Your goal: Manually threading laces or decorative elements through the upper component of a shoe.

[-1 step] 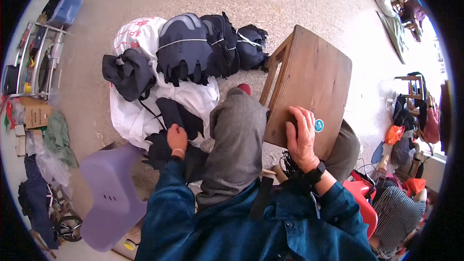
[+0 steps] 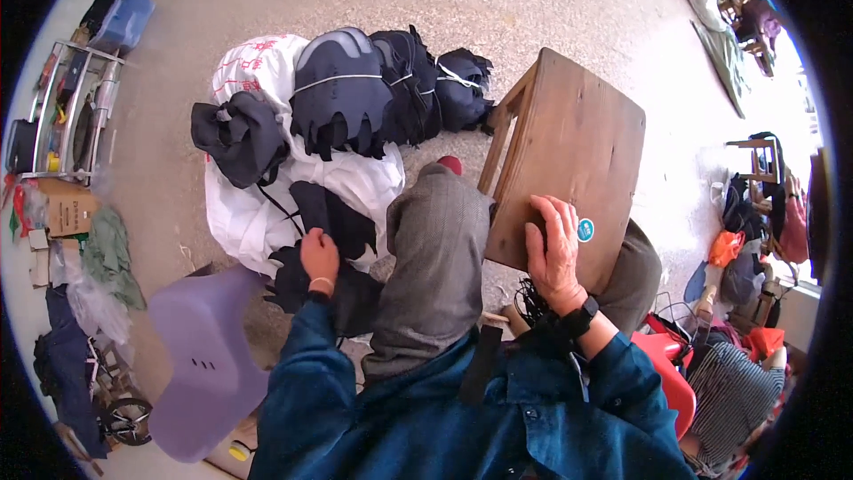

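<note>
Looking down, I see the right hand (image 2: 553, 249) lying flat, fingers spread, on the near edge of the wooden stool (image 2: 569, 156), just beside a round blue sticker (image 2: 585, 230). The left hand (image 2: 318, 253) is closed on dark fabric pieces (image 2: 324, 280) heaped against a white bag (image 2: 258, 204), near a purple plastic chair (image 2: 204, 360).

We rest our right hand (image 2: 553, 249) flat on the small brown wooden stool (image 2: 573, 147) while our left hand (image 2: 318, 256) grips dark cloth pieces (image 2: 333, 222) lying on a white plastic sack (image 2: 258, 204) beside a lilac plastic chair (image 2: 200, 360).
</note>
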Demonstrator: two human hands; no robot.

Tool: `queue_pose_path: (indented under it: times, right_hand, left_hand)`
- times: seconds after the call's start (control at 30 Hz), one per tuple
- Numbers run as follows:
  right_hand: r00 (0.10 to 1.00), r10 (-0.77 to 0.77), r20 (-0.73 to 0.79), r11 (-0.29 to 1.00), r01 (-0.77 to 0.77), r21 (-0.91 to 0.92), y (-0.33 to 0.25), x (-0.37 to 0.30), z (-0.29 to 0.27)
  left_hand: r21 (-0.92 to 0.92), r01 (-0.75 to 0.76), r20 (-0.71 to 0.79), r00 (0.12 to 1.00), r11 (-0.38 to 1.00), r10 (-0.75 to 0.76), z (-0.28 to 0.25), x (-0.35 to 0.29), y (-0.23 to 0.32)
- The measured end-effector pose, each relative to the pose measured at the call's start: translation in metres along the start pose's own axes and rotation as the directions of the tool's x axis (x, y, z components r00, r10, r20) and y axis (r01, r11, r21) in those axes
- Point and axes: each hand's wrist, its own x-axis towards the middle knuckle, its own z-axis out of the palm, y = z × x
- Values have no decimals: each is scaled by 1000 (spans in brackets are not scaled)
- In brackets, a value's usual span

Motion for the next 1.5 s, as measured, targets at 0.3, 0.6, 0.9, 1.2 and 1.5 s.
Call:
queue_pose_path:
  times: [0.3,0.6,0.9,1.2,1.5]
  right_hand:
    - [990,15,-137,987,7,160,1,-5,-8]
    - [864,268,-427,934,-125,334,25,-52,-92]
    - [867,337,-367,923,-228,309,48,-89,-81]
    - [972,186,-141,972,-162,168,43,-99,-74]
    - [948,-104,-302,989,67,-130,62,-45,-92]
  left_hand:
    - [-263,-610,-324,786,748,527,-191,50,156]
    - [-166,-973,-186,192,162,964,-202,-61,346]
    - [-210,-978,147,-38,-7,988,-110,-102,328]
    - [161,-955,108,269,250,957,-122,-52,348]
    - [-42,-955,-48,294,292,955,-117,-33,360]
